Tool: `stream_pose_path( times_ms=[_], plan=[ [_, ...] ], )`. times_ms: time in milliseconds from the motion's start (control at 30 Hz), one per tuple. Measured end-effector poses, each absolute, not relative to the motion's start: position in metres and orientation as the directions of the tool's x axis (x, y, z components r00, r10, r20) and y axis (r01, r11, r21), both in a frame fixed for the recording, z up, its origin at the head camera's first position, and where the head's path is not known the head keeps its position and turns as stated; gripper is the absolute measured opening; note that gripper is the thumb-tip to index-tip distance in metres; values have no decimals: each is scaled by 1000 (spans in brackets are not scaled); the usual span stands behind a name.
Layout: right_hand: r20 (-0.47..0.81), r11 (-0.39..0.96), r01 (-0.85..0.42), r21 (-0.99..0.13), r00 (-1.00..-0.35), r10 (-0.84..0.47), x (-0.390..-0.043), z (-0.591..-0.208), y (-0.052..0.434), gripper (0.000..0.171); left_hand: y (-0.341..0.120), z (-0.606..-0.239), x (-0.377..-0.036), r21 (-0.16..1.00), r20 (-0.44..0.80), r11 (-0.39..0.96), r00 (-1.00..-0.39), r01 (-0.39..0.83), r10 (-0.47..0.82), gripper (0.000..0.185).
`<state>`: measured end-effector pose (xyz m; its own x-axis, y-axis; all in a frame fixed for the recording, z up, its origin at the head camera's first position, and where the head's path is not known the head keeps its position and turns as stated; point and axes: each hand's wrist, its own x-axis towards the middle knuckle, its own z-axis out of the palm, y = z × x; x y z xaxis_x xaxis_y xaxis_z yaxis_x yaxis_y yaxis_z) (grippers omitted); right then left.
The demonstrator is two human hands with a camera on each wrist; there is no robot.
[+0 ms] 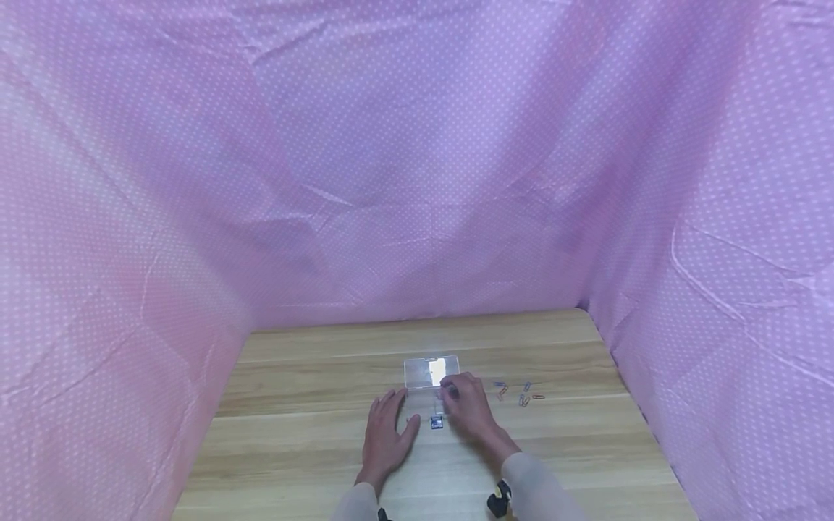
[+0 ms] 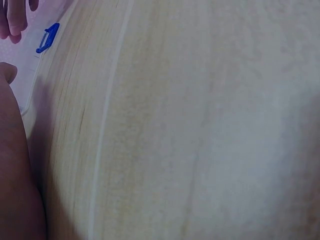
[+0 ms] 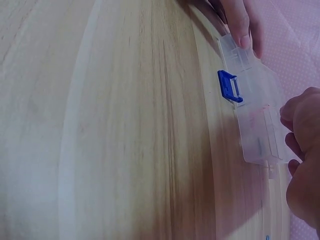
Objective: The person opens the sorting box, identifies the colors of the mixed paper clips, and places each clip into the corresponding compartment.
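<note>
A clear plastic compartment box [image 3: 252,82] lies on the table, its transparent lid [image 1: 417,373] swung back and a blue latch [image 1: 436,422] at its front. My left hand [image 1: 388,438] rests at the box's left end, fingers extended; in the right wrist view its thumb touches the corner. Over the right-hand compartments is my right hand [image 1: 470,407], its fingers bent and their tips close together. Whether they pinch anything is hidden. Something faintly red shows through the box wall below them. Several coloured paper clips [image 1: 525,399] lie to the right of the right hand.
The wood-grain table [image 1: 293,405] has a rounded far right corner. Pink dotted cloth [image 1: 417,181] hangs behind the table and along both sides. A black object [image 1: 499,501] sits at the right wrist, by the sleeve.
</note>
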<state>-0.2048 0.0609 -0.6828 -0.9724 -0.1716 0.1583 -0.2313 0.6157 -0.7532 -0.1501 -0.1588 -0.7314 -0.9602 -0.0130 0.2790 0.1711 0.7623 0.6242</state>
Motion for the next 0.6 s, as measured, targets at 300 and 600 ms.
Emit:
stream_pose_path(
  times_ms=[300, 600],
  plan=[
    [174, 597, -247, -763, -968, -179, -202, -681, 63, 32, -159, -736, -151, 609, 310, 771, -951, 189, -12, 62],
    [198, 615, -284, -735, -958, -206, -203, -678, 66, 44, -160, -736, -152, 622, 282, 764, -959, 174, -11, 64]
  ],
)
